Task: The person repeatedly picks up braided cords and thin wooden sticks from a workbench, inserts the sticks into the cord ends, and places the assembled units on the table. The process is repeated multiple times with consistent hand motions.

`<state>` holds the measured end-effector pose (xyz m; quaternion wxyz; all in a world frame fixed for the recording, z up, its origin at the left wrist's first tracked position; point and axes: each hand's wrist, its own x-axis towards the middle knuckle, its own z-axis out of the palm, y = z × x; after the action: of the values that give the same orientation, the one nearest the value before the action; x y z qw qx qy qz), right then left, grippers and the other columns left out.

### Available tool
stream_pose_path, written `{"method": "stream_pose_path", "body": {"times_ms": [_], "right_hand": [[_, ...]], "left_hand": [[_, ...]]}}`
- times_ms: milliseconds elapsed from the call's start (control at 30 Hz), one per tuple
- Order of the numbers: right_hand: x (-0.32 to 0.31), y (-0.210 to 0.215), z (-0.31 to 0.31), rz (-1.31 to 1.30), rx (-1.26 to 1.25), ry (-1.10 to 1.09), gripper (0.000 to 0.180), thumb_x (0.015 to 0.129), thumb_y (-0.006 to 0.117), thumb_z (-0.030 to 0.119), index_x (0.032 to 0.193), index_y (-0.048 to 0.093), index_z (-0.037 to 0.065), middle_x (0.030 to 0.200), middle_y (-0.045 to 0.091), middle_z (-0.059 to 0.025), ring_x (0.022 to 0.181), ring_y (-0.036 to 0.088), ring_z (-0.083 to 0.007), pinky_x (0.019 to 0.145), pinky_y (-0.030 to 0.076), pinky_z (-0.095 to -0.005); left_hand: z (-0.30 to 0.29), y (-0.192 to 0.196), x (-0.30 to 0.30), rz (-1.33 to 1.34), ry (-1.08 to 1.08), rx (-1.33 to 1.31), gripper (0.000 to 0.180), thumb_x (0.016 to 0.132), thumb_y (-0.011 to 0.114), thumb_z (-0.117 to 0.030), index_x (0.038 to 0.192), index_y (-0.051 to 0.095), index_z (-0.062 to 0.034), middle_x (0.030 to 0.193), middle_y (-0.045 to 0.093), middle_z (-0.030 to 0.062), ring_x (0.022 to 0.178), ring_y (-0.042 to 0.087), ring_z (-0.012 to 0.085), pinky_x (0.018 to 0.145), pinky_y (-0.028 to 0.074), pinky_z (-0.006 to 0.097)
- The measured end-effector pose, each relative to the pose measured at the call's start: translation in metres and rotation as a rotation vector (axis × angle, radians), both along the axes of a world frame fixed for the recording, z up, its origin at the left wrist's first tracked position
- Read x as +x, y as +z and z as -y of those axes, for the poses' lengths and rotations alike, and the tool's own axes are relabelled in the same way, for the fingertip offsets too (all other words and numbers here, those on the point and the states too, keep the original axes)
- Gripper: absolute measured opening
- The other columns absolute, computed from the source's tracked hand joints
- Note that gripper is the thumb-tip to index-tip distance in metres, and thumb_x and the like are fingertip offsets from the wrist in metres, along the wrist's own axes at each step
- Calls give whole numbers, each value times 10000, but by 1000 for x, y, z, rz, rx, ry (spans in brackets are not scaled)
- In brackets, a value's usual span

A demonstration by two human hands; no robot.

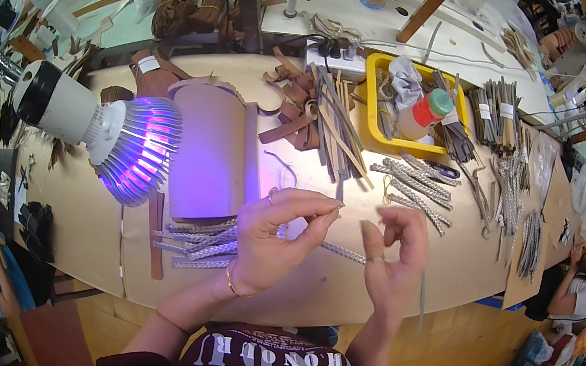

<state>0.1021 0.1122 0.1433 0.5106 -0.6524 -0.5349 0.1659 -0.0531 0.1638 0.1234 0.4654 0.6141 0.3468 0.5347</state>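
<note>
My left hand (pixel 271 238) is over the middle of the table, its thumb and forefinger pinched together. What sits between those fingertips is too small to make out. Just to its right, my right hand (pixel 399 257) has curled fingers, with the thumb a little apart from the forefinger. A silver-grey braided cord (pixel 343 253) runs from behind my left hand into my right hand's grip. From the right hand's far side hangs a thin grey strip (pixel 421 304). Under my left hand lies a bundle of similar braided cords (pixel 200 241).
A lamp with a finned head (pixel 138 148) glows purple over a brown sheet (pixel 206 144) at left. A yellow tray (pixel 372 111) holds a green-capped bottle (pixel 431 112). Braided pieces (pixel 418 185), brown strips (pixel 297 117) and grey strip bundles (pixel 501 114) lie beyond my hands. People sit at both sides.
</note>
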Motion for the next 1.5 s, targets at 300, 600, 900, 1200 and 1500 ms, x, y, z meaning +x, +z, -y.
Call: {"method": "stream_pose_path", "body": {"times_ms": [300, 600, 900, 1200, 1500], "right_hand": [[-9, 13, 32, -129, -65, 86, 67, 875, 695, 32, 939, 696, 12, 859, 649, -71, 697, 578, -162, 637, 452, -273], [-6, 13, 38, 25, -109, 54, 71, 856, 706, 71, 926, 702, 60, 840, 644, -37, 735, 561, -203, 757, 399, -320], [-3, 12, 34, 79, -92, 91, 60, 834, 703, 83, 885, 678, 62, 805, 620, -26, 725, 562, -180, 763, 386, -319], [1, -3, 31, -29, -32, 143, 58, 832, 680, 71, 863, 662, 27, 808, 616, -73, 709, 579, -222, 692, 447, -340], [36, -98, 7, 167, -370, -152, 167, 874, 638, 171, 872, 687, 11, 834, 638, -139, 715, 632, -298, 690, 504, -397]], "left_hand": [[23, -4, 14, -148, -85, 226, 233, 793, 709, 65, 1017, 734, 4, 1070, 712, 128, 886, 722, 217, 764, 587, 288], [26, -8, 17, -243, -22, 411, 278, 773, 712, 77, 1045, 720, 19, 1090, 702, 150, 851, 720, 227, 697, 587, 283], [28, -11, 14, -188, -95, 272, 262, 787, 716, 45, 1047, 725, 13, 1105, 700, 155, 861, 717, 214, 712, 582, 278], [15, -5, -4, 161, -250, -406, 149, 923, 622, -16, 1046, 704, -4, 1070, 697, 122, 785, 674, 143, 685, 545, 264], [35, 43, -66, 545, 157, 216, 146, 1006, 489, -115, 1132, 472, -45, 1151, 541, 123, 859, 628, 198, 733, 545, 326]]}}
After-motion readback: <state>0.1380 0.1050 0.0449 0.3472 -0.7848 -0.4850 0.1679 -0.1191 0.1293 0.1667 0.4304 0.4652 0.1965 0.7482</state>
